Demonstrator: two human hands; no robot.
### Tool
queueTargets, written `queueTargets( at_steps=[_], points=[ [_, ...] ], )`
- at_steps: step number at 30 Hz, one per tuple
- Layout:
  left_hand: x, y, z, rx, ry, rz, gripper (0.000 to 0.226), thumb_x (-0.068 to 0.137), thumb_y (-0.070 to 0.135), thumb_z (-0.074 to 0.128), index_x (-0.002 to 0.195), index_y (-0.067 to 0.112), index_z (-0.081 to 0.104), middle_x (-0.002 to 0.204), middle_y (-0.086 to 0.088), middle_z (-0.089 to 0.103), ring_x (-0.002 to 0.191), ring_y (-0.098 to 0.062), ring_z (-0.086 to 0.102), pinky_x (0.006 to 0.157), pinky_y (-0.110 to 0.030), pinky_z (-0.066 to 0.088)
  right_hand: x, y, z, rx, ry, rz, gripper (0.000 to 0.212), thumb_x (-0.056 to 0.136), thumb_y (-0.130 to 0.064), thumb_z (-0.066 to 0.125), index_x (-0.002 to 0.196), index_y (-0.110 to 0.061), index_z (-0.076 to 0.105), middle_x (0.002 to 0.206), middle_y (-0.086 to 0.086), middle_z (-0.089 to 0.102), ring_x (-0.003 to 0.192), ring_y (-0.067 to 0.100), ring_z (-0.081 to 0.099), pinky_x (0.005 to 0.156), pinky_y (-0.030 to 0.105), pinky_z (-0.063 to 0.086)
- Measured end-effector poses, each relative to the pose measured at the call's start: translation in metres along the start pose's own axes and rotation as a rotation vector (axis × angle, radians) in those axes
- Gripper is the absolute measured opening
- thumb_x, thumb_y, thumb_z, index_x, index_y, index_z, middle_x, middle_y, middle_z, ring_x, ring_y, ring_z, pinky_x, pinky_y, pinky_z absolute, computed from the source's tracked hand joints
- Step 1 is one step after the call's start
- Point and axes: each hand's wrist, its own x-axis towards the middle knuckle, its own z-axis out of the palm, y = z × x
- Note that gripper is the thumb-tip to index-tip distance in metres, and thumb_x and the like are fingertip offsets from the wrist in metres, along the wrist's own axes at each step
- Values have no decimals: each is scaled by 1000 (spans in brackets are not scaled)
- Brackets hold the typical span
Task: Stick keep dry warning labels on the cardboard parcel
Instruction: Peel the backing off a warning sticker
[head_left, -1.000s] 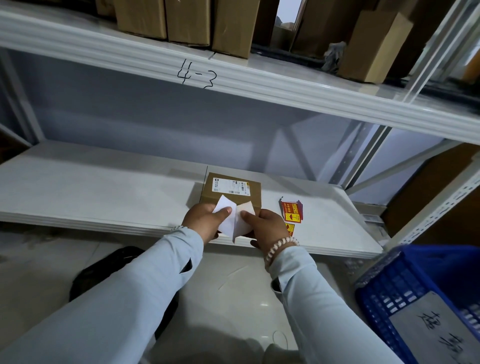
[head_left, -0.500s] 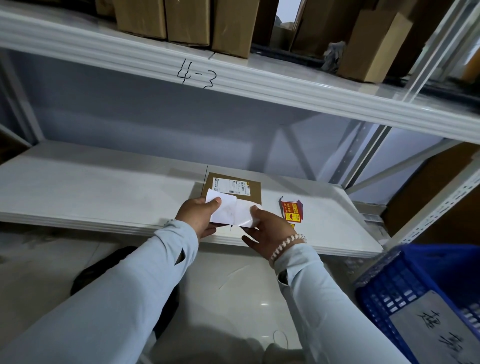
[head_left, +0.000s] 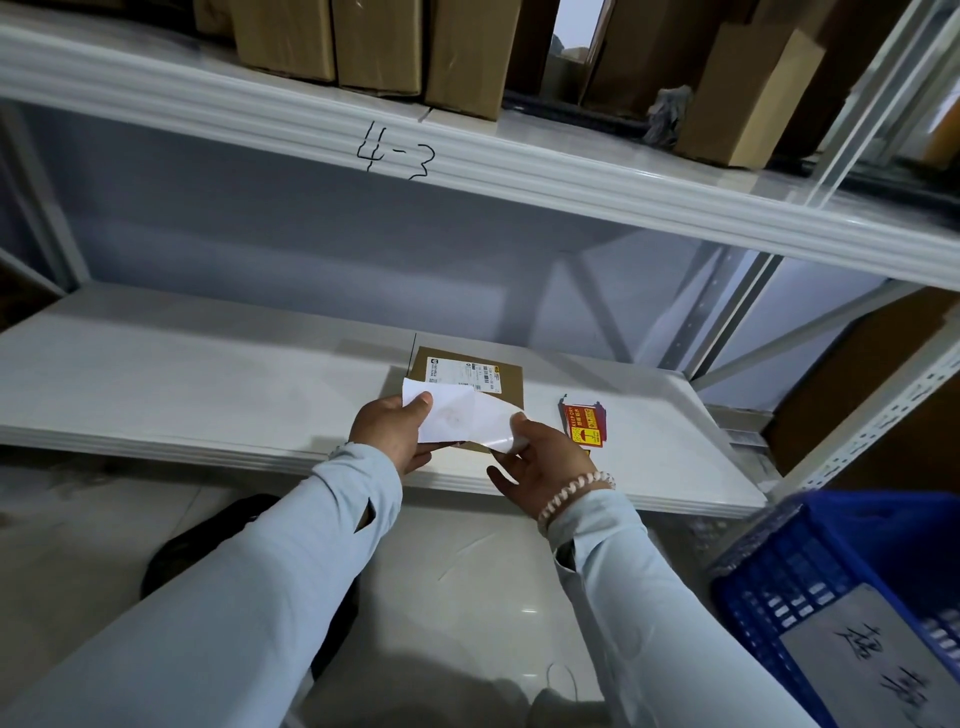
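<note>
A flat brown cardboard parcel (head_left: 506, 382) with a white shipping label (head_left: 462, 372) lies on the white shelf board (head_left: 208, 389). Just in front of and over its near part, my left hand (head_left: 392, 434) pinches the left end of a white label sheet (head_left: 462, 418), blank back side towards me. My right hand (head_left: 540, 460) grips the sheet's curled right corner between thumb and fingers. A small stack of red and yellow keep dry labels (head_left: 584, 423) sits on the shelf to the right of the parcel.
A blue plastic crate (head_left: 831, 582) stands at the lower right. Above, a shelf marked "4-3" (head_left: 397, 153) carries several brown boxes (head_left: 374, 41). Slotted metal uprights (head_left: 878, 421) rise on the right. A dark object (head_left: 208, 540) lies on the tiled floor.
The folded white sheet has been spread flat between my hands. My left hand shifted slightly left, and my right hand turned palm-up at the sheet's right corner.
</note>
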Motion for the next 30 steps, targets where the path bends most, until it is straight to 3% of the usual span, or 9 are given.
queueTargets(
  at_steps=[4, 10, 18, 21, 24, 27, 28, 30],
  points=[
    [1, -2, 2, -92, 75, -23, 15, 92, 25, 56, 105, 18, 59, 115, -13, 66, 99, -37, 67, 81, -37, 54, 2, 1, 2, 54, 50, -19, 4, 89, -17, 59, 85, -14, 60, 82, 4, 65, 76, 19, 64, 74, 34, 49],
    [1, -2, 5, -104, 136, 6, 10, 91, 25, 58, 98, 18, 60, 113, -13, 65, 103, -39, 64, 81, -41, 56, -2, 0, 6, 71, 92, -54, 10, 90, -17, 59, 82, -11, 59, 80, 7, 63, 80, 22, 63, 85, 38, 49],
    [6, -4, 2, -63, 139, 38, 8, 91, 25, 57, 91, 18, 60, 112, -15, 67, 101, -41, 65, 84, -44, 56, 0, -1, 6, 29, 165, -65, 6, 86, -13, 59, 81, -10, 60, 83, 11, 66, 92, 29, 64, 77, 35, 52],
    [10, -1, -8, -120, 190, 19, 11, 93, 24, 54, 92, 13, 57, 111, -17, 65, 98, -42, 65, 86, -47, 56, 6, -4, -5, 5, 162, -132, 18, 95, -18, 48, 79, -11, 52, 96, 21, 61, 84, 27, 57, 91, 42, 51],
    [28, 7, -42, -194, 263, -15, 20, 95, 27, 50, 105, 10, 52, 117, -17, 64, 91, -38, 69, 75, -41, 56, 10, -11, -30, 106, 270, -117, 17, 93, -21, 48, 100, -7, 56, 84, 10, 61, 79, 19, 61, 89, 35, 50],
    [39, 17, -78, -129, 283, -27, 19, 96, 26, 50, 114, 20, 50, 107, -12, 60, 50, -23, 70, 56, -28, 50, 8, -14, -38, 230, 292, -106, 9, 89, -20, 53, 93, -15, 59, 86, 6, 66, 84, 18, 64, 83, 34, 51],
    [41, 20, -87, -89, 284, -19, 23, 97, 25, 49, 119, 20, 51, 107, -11, 60, 45, -19, 68, 56, -27, 49, 7, -14, -35, 232, 271, -96, 5, 90, -20, 54, 90, -17, 58, 86, 5, 65, 81, 18, 64, 80, 35, 49],
    [44, 24, -99, -77, 264, -57, 31, 98, 21, 43, 128, 19, 47, 113, -8, 57, 68, -26, 72, 67, -30, 49, 5, -13, -26, 229, 231, -83, 6, 91, -21, 55, 95, -17, 57, 88, 5, 63, 80, 19, 64, 71, 35, 48]
  ],
)
